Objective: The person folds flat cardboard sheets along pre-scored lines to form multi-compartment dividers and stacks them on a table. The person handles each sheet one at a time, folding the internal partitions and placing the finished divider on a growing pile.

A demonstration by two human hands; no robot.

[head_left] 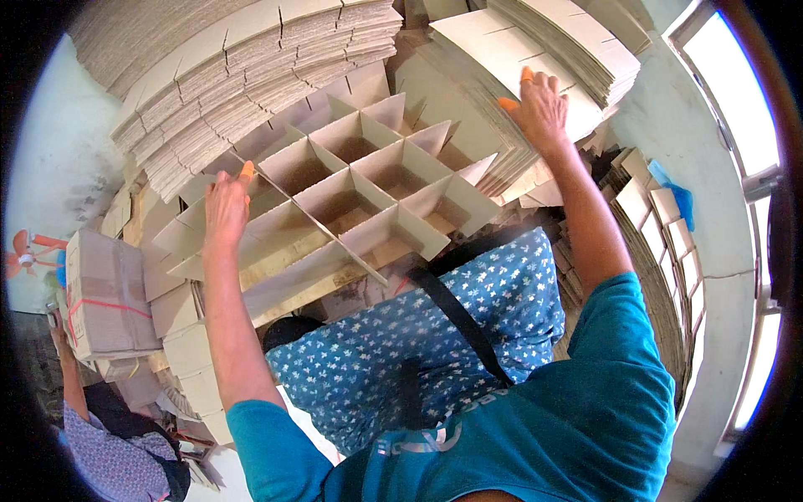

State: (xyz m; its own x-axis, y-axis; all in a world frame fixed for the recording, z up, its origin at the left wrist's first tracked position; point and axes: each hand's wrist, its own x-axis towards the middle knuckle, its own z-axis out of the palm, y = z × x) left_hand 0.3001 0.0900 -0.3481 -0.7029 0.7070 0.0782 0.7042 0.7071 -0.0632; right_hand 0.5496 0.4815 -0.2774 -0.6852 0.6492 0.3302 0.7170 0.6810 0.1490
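A partly interlocked cardboard divider grid (351, 171) stands on the work surface in front of me, its upright strips crossing into square cells. My left hand (227, 205) is at its left side, fingers curled at the end of a long strip, an orange finger cover by that strip. The fingers' far side is hidden. To the right, a stack of slotted cardboard strips (477, 38) lies flat. My right hand (542, 113) reaches onto this stack, with orange covers on two spread digits and nothing visibly gripped.
Tall piles of slotted cardboard (276, 54) rise behind the grid. More cardboard stacks (657, 243) stand by the right wall. At left are a taped carton (109, 293), an orange fan (29, 251) and another person's patterned sleeve (109, 448). Blue flowered cloth (360, 351) covers my lap.
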